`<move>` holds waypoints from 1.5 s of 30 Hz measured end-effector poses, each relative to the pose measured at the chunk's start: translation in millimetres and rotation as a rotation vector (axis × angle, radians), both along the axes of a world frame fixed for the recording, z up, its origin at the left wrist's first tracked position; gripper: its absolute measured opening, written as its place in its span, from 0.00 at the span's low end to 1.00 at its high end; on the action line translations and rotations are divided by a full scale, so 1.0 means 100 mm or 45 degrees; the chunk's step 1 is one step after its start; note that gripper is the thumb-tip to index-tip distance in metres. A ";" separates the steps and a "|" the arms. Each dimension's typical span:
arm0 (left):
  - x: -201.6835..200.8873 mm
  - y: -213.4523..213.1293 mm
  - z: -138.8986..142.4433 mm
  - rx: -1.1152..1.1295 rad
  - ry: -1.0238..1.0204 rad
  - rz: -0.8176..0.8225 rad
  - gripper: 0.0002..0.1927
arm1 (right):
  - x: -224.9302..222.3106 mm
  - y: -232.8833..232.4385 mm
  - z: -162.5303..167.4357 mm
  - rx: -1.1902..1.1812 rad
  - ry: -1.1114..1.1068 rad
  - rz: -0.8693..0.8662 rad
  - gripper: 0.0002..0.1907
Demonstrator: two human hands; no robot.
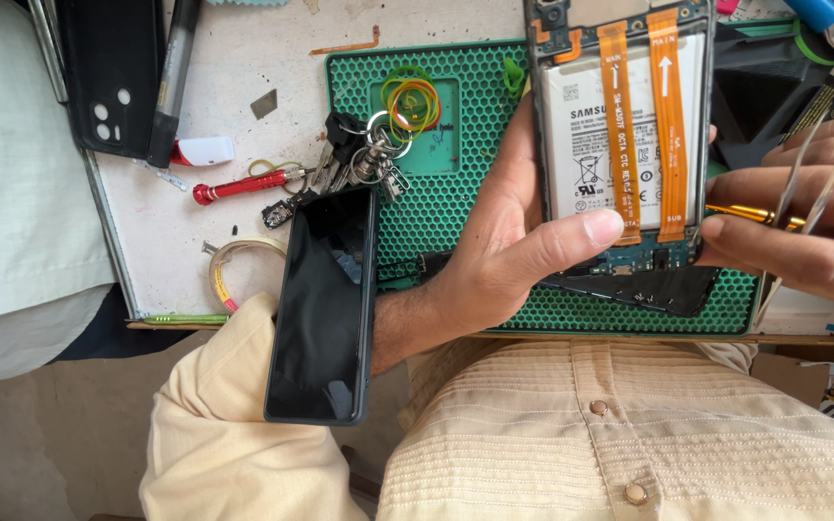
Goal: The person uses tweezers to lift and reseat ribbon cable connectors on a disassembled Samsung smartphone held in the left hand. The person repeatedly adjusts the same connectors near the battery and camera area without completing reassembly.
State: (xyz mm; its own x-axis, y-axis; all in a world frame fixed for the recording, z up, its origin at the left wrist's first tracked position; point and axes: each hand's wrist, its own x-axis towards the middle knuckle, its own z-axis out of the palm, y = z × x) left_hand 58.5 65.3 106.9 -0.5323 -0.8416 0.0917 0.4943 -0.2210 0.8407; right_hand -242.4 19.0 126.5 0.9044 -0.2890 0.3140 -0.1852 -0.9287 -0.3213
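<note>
Head view: left hand (509, 241) grips an opened phone (620, 125), thumb pressed across it; right hand (803, 207) pinches metal tweezers (818, 178).

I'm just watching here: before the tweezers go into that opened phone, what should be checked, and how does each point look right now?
1. Opened phone held steady: ok, the left hand cups it from beneath, thumb on its lower edge.
2. Tweezers in grip: ok, the right hand holds them, tips off to the phone's right.
3. Orange flex cables lying flat over the battery: ok.
4. Cable connectors unplugged at the lower board: cannot tell.
5. Green mat beneath the work: ok.
6. Black phone secure: not ok, it overhangs the bench edge, against the left sleeve.
</note>
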 end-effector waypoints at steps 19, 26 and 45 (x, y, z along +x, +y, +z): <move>-0.01 0.00 0.06 0.002 -0.108 -0.024 0.44 | -0.01 -0.07 -0.01 -0.046 -0.058 0.081 0.26; -0.04 0.04 0.00 0.021 -0.071 -0.011 0.46 | -0.05 -0.07 -0.02 -0.048 -0.013 -0.044 0.31; -0.03 0.06 0.01 -0.095 -0.239 -0.034 0.40 | -0.84 0.28 -1.01 1.059 -0.457 -0.615 0.27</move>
State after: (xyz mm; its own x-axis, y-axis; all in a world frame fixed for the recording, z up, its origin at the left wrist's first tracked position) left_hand 55.6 71.1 107.4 -0.5679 -0.8215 0.0504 0.3223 -0.1656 0.9321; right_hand -326.0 47.4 25.9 0.5258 -0.8471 0.0773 -0.2465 -0.2387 -0.9393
